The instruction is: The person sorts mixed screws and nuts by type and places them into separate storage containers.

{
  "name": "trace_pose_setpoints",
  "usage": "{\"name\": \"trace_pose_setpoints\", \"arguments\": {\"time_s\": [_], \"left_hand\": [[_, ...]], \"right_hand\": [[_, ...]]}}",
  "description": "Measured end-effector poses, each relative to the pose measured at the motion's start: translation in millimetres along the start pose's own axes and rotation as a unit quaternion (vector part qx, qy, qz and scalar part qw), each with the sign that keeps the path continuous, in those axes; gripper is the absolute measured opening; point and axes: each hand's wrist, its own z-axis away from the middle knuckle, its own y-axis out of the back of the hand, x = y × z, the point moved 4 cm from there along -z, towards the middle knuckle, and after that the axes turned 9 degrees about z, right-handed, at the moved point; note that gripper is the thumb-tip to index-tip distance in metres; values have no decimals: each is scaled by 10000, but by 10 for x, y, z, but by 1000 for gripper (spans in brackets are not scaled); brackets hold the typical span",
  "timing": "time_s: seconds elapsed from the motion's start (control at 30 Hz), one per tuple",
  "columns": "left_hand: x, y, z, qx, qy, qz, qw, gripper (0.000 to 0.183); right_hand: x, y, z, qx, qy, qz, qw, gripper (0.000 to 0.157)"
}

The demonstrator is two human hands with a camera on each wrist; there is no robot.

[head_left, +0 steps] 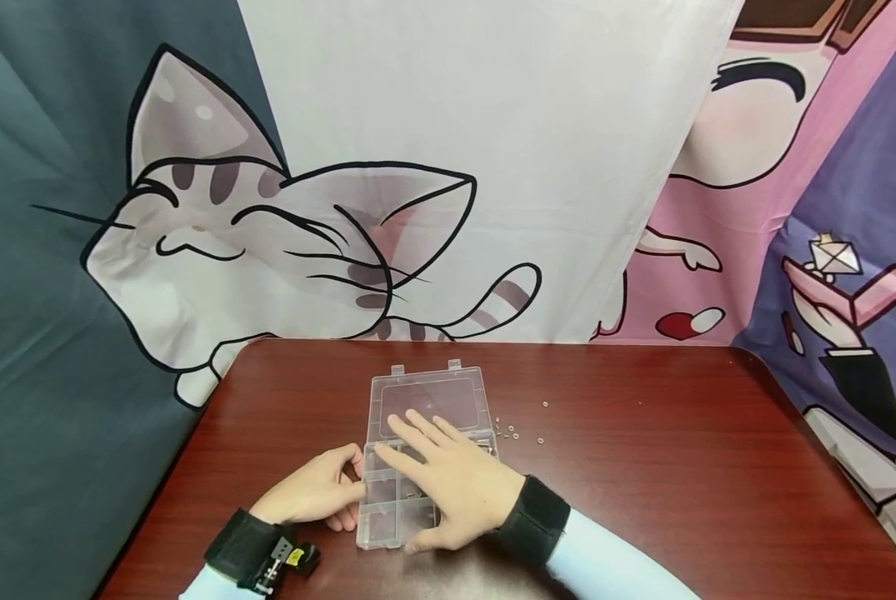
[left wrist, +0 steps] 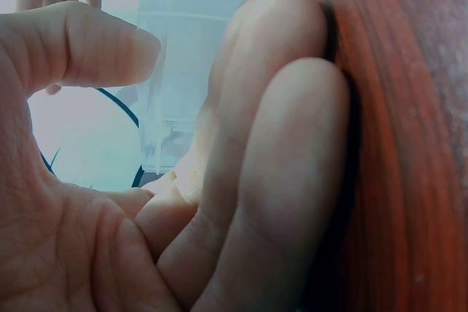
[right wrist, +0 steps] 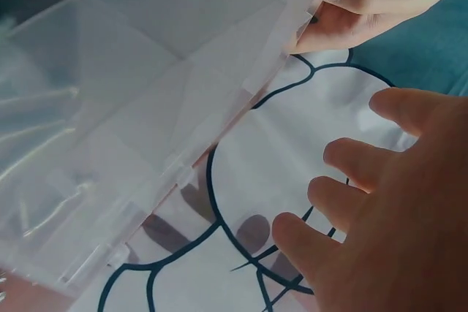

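Observation:
A clear plastic compartment box (head_left: 378, 527) lies on the table, its see-through lid (head_left: 428, 400) folded back toward the far side. At its left side, my left hand (head_left: 308, 490) holds the box wall, thumb against the edge and fingers curled beside it. The left wrist view has the thumb (left wrist: 110, 56) right at the clear wall. Over the compartments, my right hand (head_left: 463, 487) is spread with fingers straight and nothing in its grasp. It covers the right part of the box in the head view. Small metal pieces show in a compartment.
Several tiny metal rings (head_left: 515, 436) lie scattered on the tabletop to the right of the box. The dark red wooden table (head_left: 680, 467) ends at a printed cat curtain (head_left: 305, 250) behind.

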Motion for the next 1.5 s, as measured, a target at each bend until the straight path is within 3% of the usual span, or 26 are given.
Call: {"name": "trace_pose_setpoints", "arguments": {"time_s": [0.17,0.4,0.5,0.63,0.7,0.93,1.23,1.5], "left_hand": [[18,-18,11,-16,-7,26,10000,24],[30,7,28,-40,35,24,10000,26],[34,12,22,-61,88,74,9999,29],[24,30,28,-72,160,96,9998,33],[18,36,29,-85,186,98,9997,33],[8,35,20,-97,206,110,9997,33],[5,35,28,-116,181,103,9997,33],[17,29,37,-106,170,97,9998,33]], "right_hand": [[98,19,245,105,-64,-170,9998,106],[366,19,740,441,-492,-253,9975,94],[456,8,920,836,-733,-103,9937,75],[471,-34,1076,1340,-976,99,9861,34],[442,-71,1133,1425,-1025,120,9844,25],[327,-176,1223,1253,-1003,-270,9867,20],[292,-208,1181,1110,-879,-651,9878,20],[275,-227,1086,756,-1255,-323,9887,33]]}}
